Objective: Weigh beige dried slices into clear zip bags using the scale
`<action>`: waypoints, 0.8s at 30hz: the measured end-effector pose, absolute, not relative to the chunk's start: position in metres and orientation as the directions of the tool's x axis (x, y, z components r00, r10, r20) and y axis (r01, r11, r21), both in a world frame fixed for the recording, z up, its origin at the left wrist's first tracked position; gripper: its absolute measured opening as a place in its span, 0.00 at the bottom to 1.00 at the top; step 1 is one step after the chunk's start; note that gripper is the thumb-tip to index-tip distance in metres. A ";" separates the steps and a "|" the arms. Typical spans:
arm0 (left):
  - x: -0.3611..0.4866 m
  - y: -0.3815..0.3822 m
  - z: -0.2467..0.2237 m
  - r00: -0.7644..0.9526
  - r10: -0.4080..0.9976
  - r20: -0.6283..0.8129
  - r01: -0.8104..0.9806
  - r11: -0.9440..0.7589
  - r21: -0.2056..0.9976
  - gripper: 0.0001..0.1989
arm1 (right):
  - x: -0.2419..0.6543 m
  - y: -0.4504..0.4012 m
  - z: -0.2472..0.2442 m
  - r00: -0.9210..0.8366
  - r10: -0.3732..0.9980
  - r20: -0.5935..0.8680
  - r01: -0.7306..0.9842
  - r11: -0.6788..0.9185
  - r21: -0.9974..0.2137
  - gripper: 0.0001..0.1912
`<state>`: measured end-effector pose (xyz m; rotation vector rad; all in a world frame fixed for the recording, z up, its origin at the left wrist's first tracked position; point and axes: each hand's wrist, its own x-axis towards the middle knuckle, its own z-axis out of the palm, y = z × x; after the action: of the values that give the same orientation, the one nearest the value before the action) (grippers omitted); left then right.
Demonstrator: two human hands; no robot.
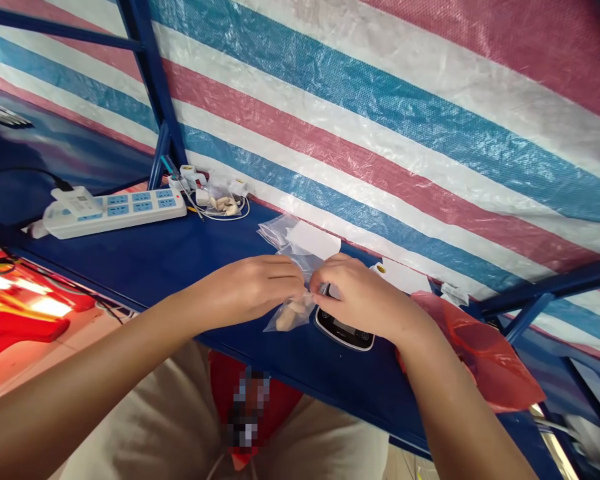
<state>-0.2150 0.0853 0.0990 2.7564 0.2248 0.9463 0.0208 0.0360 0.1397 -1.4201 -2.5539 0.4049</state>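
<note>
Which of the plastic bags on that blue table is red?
The large bag on the far right; the small bag held between left hand and right hand, and the flat bags behind, are clear.

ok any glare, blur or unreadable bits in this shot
Head view: strong glare on the red plastic at lower left, white glints across the striped plastic sheet, a pixelated patch between the trouser legs, blur near the lower-right edge, nothing legible on the digital scale.

Striped plastic sheeting [340, 133] as wall, blue metal frame [153, 87], blue tabletop [190, 250], pinkish floor [97, 330]
</note>
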 end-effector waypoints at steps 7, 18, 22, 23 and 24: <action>-0.209 0.100 0.084 0.547 0.586 0.598 0.070 -0.744 0.664 0.15 | 0.031 0.025 0.151 -0.467 0.883 0.050 0.691 0.400 -0.602 0.10; -0.167 0.121 0.022 0.437 0.893 0.110 -0.108 -0.069 0.992 0.26 | 0.077 0.009 0.146 -0.228 0.974 0.006 0.703 0.169 -0.691 0.16; -0.150 0.127 0.031 0.561 0.823 0.090 -0.120 -0.026 0.992 0.26 | 0.084 0.005 0.140 -0.167 0.986 -0.011 0.708 0.112 -0.697 0.16; -0.146 0.128 0.032 0.593 0.800 0.087 -0.123 -0.016 0.992 0.26 | 0.085 0.004 0.137 -0.168 0.985 -0.027 0.718 0.103 -0.689 0.16; -0.141 0.129 0.032 0.609 0.789 0.086 -0.125 -0.011 0.992 0.25 | 0.086 0.003 0.135 -0.170 0.985 -0.041 0.728 0.097 -0.678 0.16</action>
<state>-0.1411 0.1290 0.0324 1.4045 0.6097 0.7986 0.0856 0.0035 0.1347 -1.6743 -1.9554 0.8046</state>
